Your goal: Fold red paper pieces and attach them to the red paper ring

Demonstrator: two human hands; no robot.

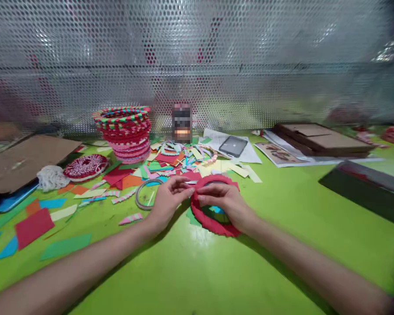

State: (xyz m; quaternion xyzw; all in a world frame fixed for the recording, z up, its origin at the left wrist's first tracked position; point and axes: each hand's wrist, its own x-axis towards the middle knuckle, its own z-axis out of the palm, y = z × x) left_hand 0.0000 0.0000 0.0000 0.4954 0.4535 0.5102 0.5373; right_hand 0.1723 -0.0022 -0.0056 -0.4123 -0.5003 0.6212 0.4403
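Note:
A red ring [213, 224] with a ridged, paper-like outer edge stands tilted over the green table, in front of me. My right hand [228, 203] grips it from the right, thumb and fingers pinched at its left inner side. At the ring's left edge, my left hand [174, 197] has its thumb and forefinger closed against the red material; the other fingers curl behind. What lies exactly between the left fingertips is partly hidden. Just left of that hand rests a bare grey ring [138, 199], partly covered by it. Coloured paper pieces [174, 158] heap up behind both hands.
A stack of striped rings [128, 140] stands at the back left, near a red-and-white round piece [86, 167] and white yarn [52, 177]. Cardboard [22, 159] lies far left. A phone [233, 146], brown boards [321, 138] and a dark box [364, 192] lie right.

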